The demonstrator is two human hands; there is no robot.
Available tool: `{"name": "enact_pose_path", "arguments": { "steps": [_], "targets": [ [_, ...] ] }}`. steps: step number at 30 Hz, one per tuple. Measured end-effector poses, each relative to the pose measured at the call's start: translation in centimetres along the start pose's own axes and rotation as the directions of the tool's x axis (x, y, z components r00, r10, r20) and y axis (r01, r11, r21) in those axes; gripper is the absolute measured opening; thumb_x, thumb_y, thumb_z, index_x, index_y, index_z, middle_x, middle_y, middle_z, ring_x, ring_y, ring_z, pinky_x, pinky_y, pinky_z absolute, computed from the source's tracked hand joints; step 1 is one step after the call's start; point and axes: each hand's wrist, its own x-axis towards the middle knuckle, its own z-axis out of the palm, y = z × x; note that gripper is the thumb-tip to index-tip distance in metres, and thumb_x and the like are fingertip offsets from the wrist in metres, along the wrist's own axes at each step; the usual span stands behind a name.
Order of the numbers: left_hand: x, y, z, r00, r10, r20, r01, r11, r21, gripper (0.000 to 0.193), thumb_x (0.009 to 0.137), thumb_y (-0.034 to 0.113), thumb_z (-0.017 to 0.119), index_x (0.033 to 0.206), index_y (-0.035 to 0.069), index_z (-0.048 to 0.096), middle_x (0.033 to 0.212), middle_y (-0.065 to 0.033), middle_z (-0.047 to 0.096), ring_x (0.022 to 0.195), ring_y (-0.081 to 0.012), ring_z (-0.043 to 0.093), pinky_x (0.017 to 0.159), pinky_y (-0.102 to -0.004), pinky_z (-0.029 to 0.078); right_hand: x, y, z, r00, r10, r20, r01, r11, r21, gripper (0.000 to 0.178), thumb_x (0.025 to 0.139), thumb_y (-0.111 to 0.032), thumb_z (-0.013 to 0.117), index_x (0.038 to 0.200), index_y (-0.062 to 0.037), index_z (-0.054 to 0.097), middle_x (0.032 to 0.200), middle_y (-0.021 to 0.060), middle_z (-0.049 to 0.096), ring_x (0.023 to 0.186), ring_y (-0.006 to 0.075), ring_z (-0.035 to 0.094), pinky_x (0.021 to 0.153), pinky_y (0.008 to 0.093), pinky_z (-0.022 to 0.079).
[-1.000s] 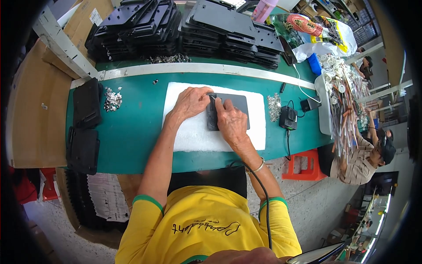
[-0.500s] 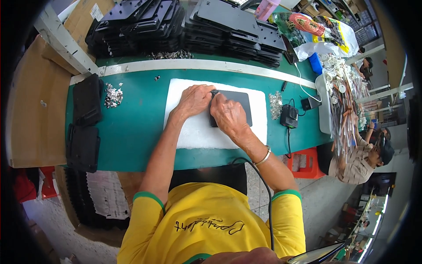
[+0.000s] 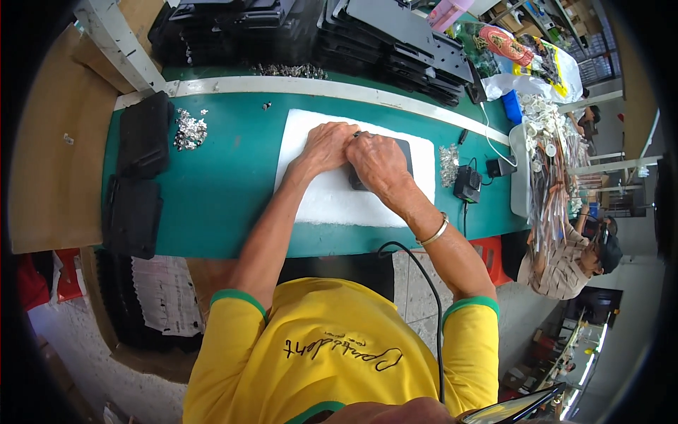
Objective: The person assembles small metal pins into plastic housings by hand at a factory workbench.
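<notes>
A dark flat panel (image 3: pixel 405 150) with rounded corners lies on a white foam sheet (image 3: pixel 318 205), largely covered by my hands. At its upper left corner the fingers of my left hand (image 3: pixel 329 147) are closed on the edge. My right hand (image 3: pixel 379 162) is curled over the panel, its knuckles up, right against the left fingertips. A tiny dark bit shows between the two hands; what the right fingers pinch is hidden under them.
Black plastic housings (image 3: pixel 145 134) lie at the left, beside a pile of small metal parts (image 3: pixel 191 131). Stacked black panels (image 3: pixel 388 32) stand behind the white rail (image 3: pixel 282 86). Right of the foam are clear small parts (image 3: pixel 449 164), a black corded box (image 3: pixel 467 184) and a white bin (image 3: pixel 520 166).
The view has shifted a little. My right hand has turned and closed further over the panel's upper left part, hiding more of it; my left hand stays at the corner.
</notes>
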Motion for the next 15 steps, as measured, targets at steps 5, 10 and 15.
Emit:
{"name": "enact_pose_path", "arguments": {
  "steps": [5, 10, 15],
  "targets": [
    [-0.2, -0.3, 0.9, 0.998, -0.031, -0.054, 0.028, 0.999, -0.043, 0.022, 0.082, 0.015, 0.054, 0.098, 0.006, 0.067, 0.093, -0.0176, 0.068, 0.091, -0.0353, 0.064, 0.081, -0.0434, 0.049, -0.1, 0.0, -0.1, 0.999, 0.030, 0.038, -0.033, 0.997, 0.076, 0.012, 0.083, -0.006, 0.058, 0.080, -0.0035, 0.070, 0.081, 0.0137, 0.070, 0.074, 0.0268, 0.070, 0.064, 0.0355, 0.057],
    [-1.4, 0.9, -0.6, 0.992, -0.087, -0.088, 0.066, 0.972, -0.224, 0.033, 0.080, 0.016, 0.049, 0.103, 0.004, 0.068, 0.089, -0.0212, 0.067, 0.083, -0.0380, 0.064, 0.077, -0.0432, 0.049, -4.2, 2.1, 4.1, 0.918, 0.326, -0.227, -0.159, 0.826, 0.541, 0.009, 0.081, -0.009, 0.060, 0.085, -0.0072, 0.067, 0.080, 0.0161, 0.066, 0.069, 0.0370, 0.065, 0.060, 0.0442, 0.053],
    [-1.6, 0.8, -1.2, 0.989, -0.082, -0.122, 0.054, 0.975, -0.214, 0.033, 0.077, 0.014, 0.054, 0.104, 0.002, 0.068, 0.074, -0.0207, 0.066, 0.065, -0.0323, 0.064, 0.067, -0.0383, 0.051, -6.1, 0.1, 4.4, 0.870, 0.426, -0.250, -0.245, 0.812, 0.530, 0.010, 0.083, -0.008, 0.059, 0.093, -0.0079, 0.062, 0.078, 0.0143, 0.064, 0.067, 0.0369, 0.065, 0.057, 0.0451, 0.052]
  ]
}}
